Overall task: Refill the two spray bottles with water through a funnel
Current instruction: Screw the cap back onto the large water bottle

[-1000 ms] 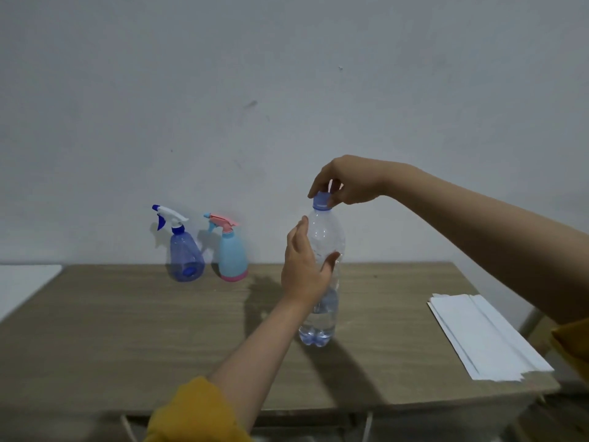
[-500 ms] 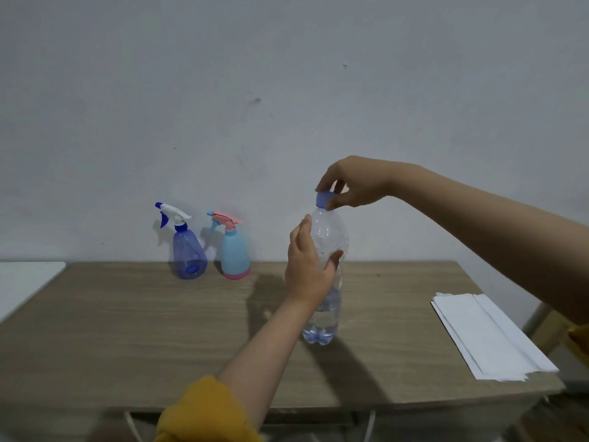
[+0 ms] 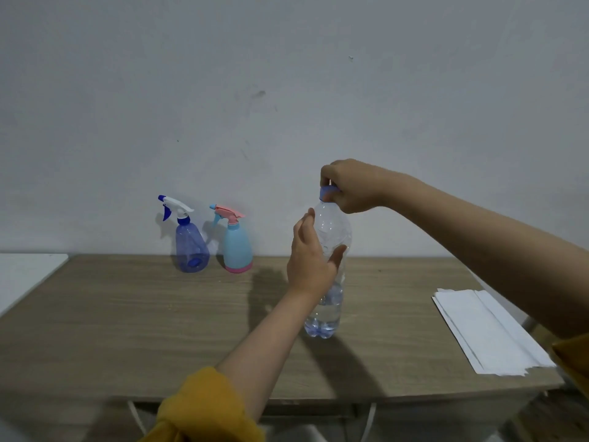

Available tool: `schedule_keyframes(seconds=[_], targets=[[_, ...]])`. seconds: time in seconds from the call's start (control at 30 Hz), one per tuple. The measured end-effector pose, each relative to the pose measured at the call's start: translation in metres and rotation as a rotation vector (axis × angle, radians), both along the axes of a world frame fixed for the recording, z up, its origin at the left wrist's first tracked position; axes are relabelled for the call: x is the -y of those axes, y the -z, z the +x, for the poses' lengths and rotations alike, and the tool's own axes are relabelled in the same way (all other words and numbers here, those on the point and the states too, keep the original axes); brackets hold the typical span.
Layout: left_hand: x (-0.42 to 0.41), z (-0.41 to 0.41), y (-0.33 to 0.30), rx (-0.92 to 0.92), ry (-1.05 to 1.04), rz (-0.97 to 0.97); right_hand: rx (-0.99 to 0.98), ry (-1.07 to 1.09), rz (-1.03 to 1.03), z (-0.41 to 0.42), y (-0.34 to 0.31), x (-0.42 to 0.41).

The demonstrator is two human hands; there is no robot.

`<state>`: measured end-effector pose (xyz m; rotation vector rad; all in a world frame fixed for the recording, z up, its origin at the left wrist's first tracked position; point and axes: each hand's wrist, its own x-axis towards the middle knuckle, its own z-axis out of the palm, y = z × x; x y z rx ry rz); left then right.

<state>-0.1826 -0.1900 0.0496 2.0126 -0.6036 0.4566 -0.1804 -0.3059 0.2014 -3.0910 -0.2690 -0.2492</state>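
Note:
A clear plastic water bottle [image 3: 333,231] stands upright near the middle of the wooden table [image 3: 127,320], partly filled with water. My left hand [image 3: 310,260] wraps around its body. My right hand [image 3: 350,186] pinches the blue cap [image 3: 325,193] on its neck from above. At the back of the table, against the wall, stand a translucent blue spray bottle [image 3: 190,247] with a white and blue trigger head and, to its right, a light blue spray bottle [image 3: 237,248] with a pink trigger head and pink base. No funnel is in view.
A stack of white paper towels [image 3: 487,333] lies at the table's right end, near the edge. A white surface [image 3: 25,269] adjoins the table on the left. A plain grey wall rises right behind the table.
My right hand's fingers have shifted around the blue cap, gripping it a little differently. My left hand stays on the water bottle, which has not moved.

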Motion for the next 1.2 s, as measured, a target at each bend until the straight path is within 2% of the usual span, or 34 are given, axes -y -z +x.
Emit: schedule_keyframes(seconds=[0.1, 0.2, 0.3, 0.4, 0.57, 0.77, 1.0, 1.2], targets=[[-0.009, 0.001, -0.001, 0.005, 0.063, 0.075, 0.233, -0.043, 0.29, -0.008, 0.031, 0.012], [-0.028, -0.004, 0.011, -0.065, 0.081, 0.128, 0.46, -0.052, 0.533, -0.015, 0.071, 0.01], [-0.057, -0.009, 0.036, -0.133, 0.037, 0.227, 0.615, -0.055, 0.718, -0.02, 0.101, -0.003], [-0.088, -0.012, 0.065, -0.235, -0.013, 0.288, 0.708, -0.047, 0.786, -0.025, 0.125, -0.013], [-0.132, -0.027, 0.109, -0.41, -0.089, 0.391, 0.724, -0.037, 0.708, -0.031, 0.17, -0.023], [-0.15, -0.036, 0.139, -0.538, -0.126, 0.508, 0.615, 0.016, 0.881, -0.037, 0.22, -0.03], [-0.149, -0.033, 0.149, -0.52, -0.147, 0.406, 0.647, 0.14, 0.903, -0.027, 0.24, -0.035], [-0.127, 0.004, 0.135, -0.46, -0.156, 0.316, 0.636, 0.151, 0.911, 0.001, 0.232, -0.019]])
